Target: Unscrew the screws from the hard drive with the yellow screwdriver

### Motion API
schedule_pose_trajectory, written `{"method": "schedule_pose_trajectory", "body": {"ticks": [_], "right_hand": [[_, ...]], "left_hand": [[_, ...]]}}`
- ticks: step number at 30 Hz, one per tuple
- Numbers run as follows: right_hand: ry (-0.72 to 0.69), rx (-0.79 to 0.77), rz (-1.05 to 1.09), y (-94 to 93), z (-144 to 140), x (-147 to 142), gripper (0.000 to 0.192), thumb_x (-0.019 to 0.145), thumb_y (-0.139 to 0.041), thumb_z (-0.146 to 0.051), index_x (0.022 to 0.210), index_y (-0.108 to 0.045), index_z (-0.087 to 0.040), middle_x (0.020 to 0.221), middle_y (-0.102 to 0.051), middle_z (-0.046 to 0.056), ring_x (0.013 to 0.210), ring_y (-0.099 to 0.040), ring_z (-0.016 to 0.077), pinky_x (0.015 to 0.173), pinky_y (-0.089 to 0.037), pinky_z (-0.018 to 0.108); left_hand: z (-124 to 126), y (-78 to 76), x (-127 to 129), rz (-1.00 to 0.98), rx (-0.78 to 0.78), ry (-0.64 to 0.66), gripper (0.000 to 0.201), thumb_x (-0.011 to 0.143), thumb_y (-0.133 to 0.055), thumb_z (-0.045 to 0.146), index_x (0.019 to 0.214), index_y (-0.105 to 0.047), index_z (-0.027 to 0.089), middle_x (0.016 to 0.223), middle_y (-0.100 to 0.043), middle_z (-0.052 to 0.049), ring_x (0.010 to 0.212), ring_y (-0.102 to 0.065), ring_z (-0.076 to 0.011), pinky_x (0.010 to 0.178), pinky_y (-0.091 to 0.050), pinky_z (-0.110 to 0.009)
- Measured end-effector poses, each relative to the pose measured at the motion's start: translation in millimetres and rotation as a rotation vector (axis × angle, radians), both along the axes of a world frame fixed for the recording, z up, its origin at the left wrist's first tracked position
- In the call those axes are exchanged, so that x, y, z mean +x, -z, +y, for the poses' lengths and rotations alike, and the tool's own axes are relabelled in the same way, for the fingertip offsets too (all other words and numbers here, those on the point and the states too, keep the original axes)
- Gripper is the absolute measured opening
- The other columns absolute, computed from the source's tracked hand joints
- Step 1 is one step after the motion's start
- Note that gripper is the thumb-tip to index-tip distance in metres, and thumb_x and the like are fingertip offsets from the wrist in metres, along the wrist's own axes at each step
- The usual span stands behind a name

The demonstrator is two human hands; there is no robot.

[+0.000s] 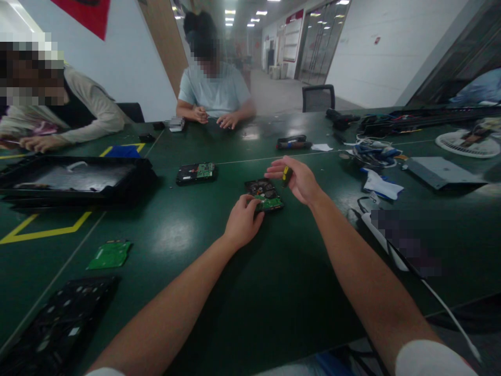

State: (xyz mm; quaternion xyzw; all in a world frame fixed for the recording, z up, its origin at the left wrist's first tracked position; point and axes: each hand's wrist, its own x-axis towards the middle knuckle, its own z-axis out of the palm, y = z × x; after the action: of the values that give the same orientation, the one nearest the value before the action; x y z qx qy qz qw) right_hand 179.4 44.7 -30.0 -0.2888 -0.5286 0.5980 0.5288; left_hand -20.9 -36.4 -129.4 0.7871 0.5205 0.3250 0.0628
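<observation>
A hard drive (pixel 264 194) with its green circuit board facing up lies on the dark green table (pixel 274 292) in front of me. My left hand (pixel 242 222) rests on its near left corner, fingers curled against the edge. My right hand (pixel 297 180) hovers just to the right of and above the drive, holding a small black and yellow screwdriver (pixel 287 175) upright between thumb and fingers. A second hard drive (pixel 196 173) lies further left on the table.
A loose green circuit board (pixel 110 255) and a black perforated panel (pixel 55 324) lie near left. A large black tray (pixel 74 180) sits left. Cables, a white cloth (pixel 381 185) and a grey box (pixel 442 172) crowd the right. Two people sit across the table.
</observation>
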Motion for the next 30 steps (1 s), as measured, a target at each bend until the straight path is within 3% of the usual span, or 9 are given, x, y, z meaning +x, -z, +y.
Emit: {"method": "schedule_pose_trajectory", "body": {"ticks": [9,15,18,24,30], "right_hand": [[0.000,0.001,-0.079,-3.4,-2.1,2.3,0.058,0.090,-0.066,-0.078,0.084,-0.071,-0.021,0.083,-0.078,0.009,0.080,-0.079,0.0256,0.087,-0.061,0.041],[-0.001,0.018,-0.092,-3.1,-3.0,2.4,0.053,0.089,-0.070,-0.074,0.092,-0.075,-0.022,0.089,-0.081,0.009,0.090,-0.079,0.0264,0.095,-0.059,0.043],[0.026,0.051,-0.086,-5.1,-4.4,1.1,0.049,0.086,-0.075,-0.073,0.085,-0.075,-0.023,0.095,-0.081,0.008,0.099,-0.077,0.0261,0.099,-0.059,0.043],[0.043,0.072,-0.049,-4.1,-3.8,2.5,0.048,0.085,-0.081,-0.065,0.075,-0.069,-0.021,0.097,-0.076,0.007,0.086,-0.078,0.0216,0.090,-0.061,0.039],[0.025,-0.016,0.030,1.8,0.2,0.6,0.044,0.079,-0.088,-0.059,0.086,-0.065,-0.023,0.096,-0.074,0.001,0.091,-0.080,0.0223,0.099,-0.058,0.040]], "left_hand": [[0.0,-0.8,-0.6,0.000,0.004,0.004,0.036,0.099,-0.065,0.029,0.134,-0.062,0.023,0.138,-0.055,-0.014,0.125,-0.062,-0.0326,0.108,-0.057,-0.055],[-0.4,-1.1,-0.3,0.007,-0.016,-0.004,0.037,0.100,-0.064,0.030,0.136,-0.062,0.021,0.139,-0.054,-0.016,0.127,-0.062,-0.0335,0.108,-0.057,-0.055],[-0.1,-0.4,-0.5,0.005,-0.010,0.002,0.037,0.100,-0.064,0.030,0.136,-0.061,0.022,0.139,-0.054,-0.015,0.127,-0.062,-0.0334,0.107,-0.057,-0.056],[0.2,0.2,-0.6,0.003,0.004,0.001,0.036,0.100,-0.064,0.030,0.135,-0.062,0.023,0.138,-0.054,-0.014,0.126,-0.062,-0.0322,0.108,-0.057,-0.054],[0.2,-0.7,-0.1,0.010,0.002,-0.001,0.037,0.099,-0.065,0.029,0.135,-0.062,0.021,0.138,-0.054,-0.015,0.127,-0.062,-0.0325,0.109,-0.056,-0.053]]}}
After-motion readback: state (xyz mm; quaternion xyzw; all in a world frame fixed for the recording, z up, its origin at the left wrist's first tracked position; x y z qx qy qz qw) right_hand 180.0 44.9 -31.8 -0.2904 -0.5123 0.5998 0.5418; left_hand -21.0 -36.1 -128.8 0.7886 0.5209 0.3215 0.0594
